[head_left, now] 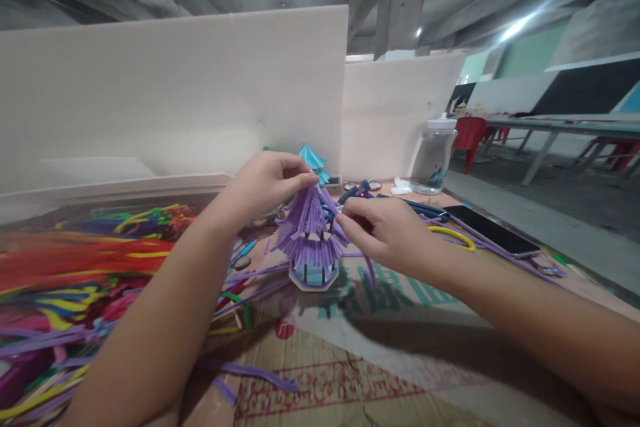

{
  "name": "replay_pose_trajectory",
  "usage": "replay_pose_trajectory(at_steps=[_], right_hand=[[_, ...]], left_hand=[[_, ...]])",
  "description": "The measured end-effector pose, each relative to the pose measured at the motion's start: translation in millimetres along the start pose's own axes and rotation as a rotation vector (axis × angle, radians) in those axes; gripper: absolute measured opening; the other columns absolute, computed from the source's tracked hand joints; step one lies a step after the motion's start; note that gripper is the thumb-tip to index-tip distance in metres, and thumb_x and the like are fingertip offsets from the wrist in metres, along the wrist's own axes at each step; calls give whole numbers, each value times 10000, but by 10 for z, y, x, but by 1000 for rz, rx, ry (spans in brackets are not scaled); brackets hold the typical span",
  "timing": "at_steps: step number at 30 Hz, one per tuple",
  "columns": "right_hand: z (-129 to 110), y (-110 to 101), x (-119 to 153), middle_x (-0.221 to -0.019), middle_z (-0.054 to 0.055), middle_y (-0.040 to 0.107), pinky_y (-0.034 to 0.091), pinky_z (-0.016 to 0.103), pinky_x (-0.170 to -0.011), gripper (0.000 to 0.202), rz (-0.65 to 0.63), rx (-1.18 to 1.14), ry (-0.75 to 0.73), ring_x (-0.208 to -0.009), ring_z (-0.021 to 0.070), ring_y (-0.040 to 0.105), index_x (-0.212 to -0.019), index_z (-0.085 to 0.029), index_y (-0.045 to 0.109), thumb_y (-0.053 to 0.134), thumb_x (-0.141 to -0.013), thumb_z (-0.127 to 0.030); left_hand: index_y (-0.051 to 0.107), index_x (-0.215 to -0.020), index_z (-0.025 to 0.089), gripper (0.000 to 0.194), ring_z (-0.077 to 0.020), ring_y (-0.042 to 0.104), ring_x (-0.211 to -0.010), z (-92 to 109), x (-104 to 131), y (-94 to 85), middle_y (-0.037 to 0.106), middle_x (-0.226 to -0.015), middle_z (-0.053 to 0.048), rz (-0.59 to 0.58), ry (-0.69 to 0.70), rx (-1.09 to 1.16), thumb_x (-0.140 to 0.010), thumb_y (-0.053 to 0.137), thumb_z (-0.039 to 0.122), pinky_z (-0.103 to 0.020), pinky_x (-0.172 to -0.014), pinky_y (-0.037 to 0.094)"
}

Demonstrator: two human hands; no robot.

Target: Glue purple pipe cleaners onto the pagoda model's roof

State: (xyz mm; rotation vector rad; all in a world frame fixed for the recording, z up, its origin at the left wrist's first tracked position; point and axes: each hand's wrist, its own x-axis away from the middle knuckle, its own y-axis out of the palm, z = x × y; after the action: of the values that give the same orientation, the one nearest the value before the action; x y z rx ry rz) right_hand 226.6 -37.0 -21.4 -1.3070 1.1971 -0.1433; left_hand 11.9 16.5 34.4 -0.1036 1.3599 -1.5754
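A tabletop (310, 373) with phone (493, 231), bottle (434, 157) and coloured strips (85, 260).

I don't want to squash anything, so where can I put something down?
In front of the purple tower, between the loose purple strip and the right forearm, the table is bare but for a thin dark thread. It's crowded left, at the coloured strips, and beyond the right hand, with phone and bottle.

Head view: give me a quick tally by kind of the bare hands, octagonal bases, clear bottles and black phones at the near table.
Hands: 2 (left hand, right hand)
Octagonal base: 1
Clear bottle: 1
Black phone: 1
Total: 5
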Motion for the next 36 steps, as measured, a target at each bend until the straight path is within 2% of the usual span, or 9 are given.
replay_pose_trajectory(at_steps=[3,9,15,22,30,36], right_hand=[[1,-20,7,-578,-9,514,213,286,-564,347,-2,55,-25,-524,106,388,-679,-197,502,403,-962,-373],[-36,-28,52,-567,9,526,184,309,-570,345,-5,235,-100,-528,120,361,-672,-199,538,399,-955,-338],[-60,6,64,-564,13,542,189,306,-564,332,-37,261,-119,-532,123,394,-676,-195,554,400,-945,-315],[-51,38,54,-607,51,611,165,322,-557,381,-17,370,-123,-544,139,441,-725,-180,618,354,-960,-324],[-72,-9,56,-597,28,601,166,312,-554,348,-31,327,-113,-535,131,399,-714,-177,615,386,-945,-303],[-71,4,55,-589,22,594,158,309,-554,332,17,338,-115,-532,126,361,-697,-178,599,401,-940,-288]], left_hand=[[721,-811,151,290,-139,562,-626,24,-16,52,663,-687,-18,37,20,73,-880,606,408,-238,-567,398],[726,-834,154,308,-136,558,-654,1,-40,140,671,-725,-18,-9,31,122,-889,598,429,-238,-594,407],[727,-835,153,302,-133,555,-656,18,-37,126,668,-720,-14,-14,46,96,-892,602,422,-236,-594,400],[729,-847,147,328,-140,554,-677,24,-30,137,673,-738,-21,-27,41,101,-897,601,445,-243,-610,399],[724,-829,147,310,-132,543,-679,36,-31,152,655,-717,-5,-15,54,104,-896,611,428,-237,-605,390],[727,-843,153,303,-134,553,-675,55,-26,160,669,-726,-5,-16,38,96,-893,614,429,-247,-616,396]])
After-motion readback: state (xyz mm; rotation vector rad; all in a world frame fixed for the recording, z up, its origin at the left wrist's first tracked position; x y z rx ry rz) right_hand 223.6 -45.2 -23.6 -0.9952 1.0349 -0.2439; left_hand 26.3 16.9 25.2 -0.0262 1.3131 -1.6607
